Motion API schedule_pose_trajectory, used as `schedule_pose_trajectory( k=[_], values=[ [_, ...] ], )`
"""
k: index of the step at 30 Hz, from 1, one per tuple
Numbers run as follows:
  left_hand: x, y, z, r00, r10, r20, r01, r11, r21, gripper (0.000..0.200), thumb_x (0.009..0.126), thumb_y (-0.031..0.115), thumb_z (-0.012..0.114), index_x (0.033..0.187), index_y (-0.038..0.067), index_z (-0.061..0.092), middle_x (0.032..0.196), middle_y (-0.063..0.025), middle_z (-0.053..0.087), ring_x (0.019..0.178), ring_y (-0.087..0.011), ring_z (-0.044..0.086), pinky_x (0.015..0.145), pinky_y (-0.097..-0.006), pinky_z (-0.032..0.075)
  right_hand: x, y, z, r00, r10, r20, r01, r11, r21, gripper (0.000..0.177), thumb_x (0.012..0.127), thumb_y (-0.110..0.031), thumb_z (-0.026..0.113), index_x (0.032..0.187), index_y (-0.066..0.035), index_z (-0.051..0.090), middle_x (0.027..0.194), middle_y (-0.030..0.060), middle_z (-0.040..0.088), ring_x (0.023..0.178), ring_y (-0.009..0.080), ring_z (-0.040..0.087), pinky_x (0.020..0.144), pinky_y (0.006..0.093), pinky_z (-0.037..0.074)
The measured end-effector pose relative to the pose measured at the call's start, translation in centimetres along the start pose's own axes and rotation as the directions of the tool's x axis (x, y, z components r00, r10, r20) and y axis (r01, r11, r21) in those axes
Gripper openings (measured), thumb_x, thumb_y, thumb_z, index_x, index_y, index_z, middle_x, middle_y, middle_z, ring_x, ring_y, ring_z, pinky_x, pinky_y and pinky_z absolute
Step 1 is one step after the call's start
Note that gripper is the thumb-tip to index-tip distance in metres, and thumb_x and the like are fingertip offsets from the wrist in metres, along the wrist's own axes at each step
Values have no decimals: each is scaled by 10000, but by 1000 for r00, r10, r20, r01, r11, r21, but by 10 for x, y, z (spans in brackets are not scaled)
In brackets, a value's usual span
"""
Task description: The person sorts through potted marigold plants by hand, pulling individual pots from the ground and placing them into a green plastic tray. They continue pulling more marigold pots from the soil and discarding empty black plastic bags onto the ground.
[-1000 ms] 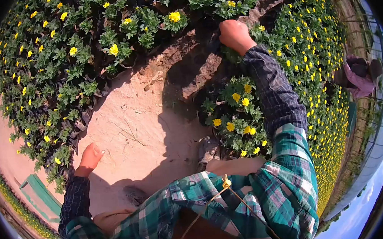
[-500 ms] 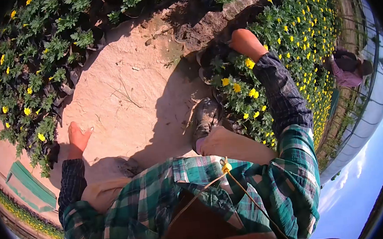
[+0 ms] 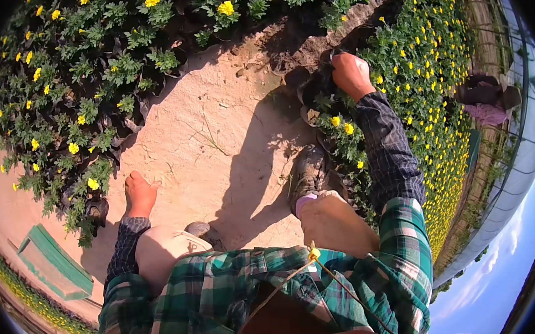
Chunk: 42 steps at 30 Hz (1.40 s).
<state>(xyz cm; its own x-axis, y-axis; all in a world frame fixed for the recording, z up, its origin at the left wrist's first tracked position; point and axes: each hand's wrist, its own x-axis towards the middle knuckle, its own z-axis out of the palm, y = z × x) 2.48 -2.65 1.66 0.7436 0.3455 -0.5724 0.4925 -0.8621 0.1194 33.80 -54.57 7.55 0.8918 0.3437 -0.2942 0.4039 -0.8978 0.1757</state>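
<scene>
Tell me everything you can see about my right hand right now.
Your right hand is bare, its wrist running into a dark sleeve with thin pale lines. It is stretched forward, back upward, fingers curled down by dark plastic-looking material beside yellow-flowered plants. Its fingertips are hidden, so what it touches or grips, if anything, cannot be told.

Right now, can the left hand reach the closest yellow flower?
Probably yes: the left hand looks close to that yellow flower, with only leaves and bare ground showing between them. Depth is hard to judge.
</scene>
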Motion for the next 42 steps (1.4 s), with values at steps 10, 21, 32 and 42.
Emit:
schedule_pose_trajectory(
  k=[10,21,32,42],
  values=[
    [-2,-6,15,999,-12,-33,10,999,-38,673,616,247,844,1060,-12,409,1082,-269,489,1026,-421,491,900,-500,376,116,-78,-45,992,34,119,-38,999,33,188,718,-137,569,818,-44,698,873,152,677,823,348,652,680,420,528],
    [4,-7,10,1000,15,12,-15,1000,-12,702,642,291,832,1078,-31,386,1087,-277,488,1041,-417,485,890,-496,378,-70,-194,23,776,630,-21,-399,518,756,191,775,-111,633,949,-49,582,897,159,581,851,367,567,752,428,473],
    [6,-11,19,999,42,10,-42,998,44,730,662,347,818,1092,-42,374,1107,-292,456,1056,-401,462,899,-488,355,-92,-145,85,683,726,-80,-573,601,557,264,788,-90,595,1040,-13,589,886,198,614,844,379,598,739,447,490],
    [6,-10,23,999,35,-16,-34,998,60,714,681,329,809,1102,-35,363,1127,-292,456,1060,-414,466,903,-488,368,-46,-163,-12,931,291,-222,-138,840,525,86,763,-54,585,843,-31,607,802,180,606,783,354,603,700,424,487]
  ],
)
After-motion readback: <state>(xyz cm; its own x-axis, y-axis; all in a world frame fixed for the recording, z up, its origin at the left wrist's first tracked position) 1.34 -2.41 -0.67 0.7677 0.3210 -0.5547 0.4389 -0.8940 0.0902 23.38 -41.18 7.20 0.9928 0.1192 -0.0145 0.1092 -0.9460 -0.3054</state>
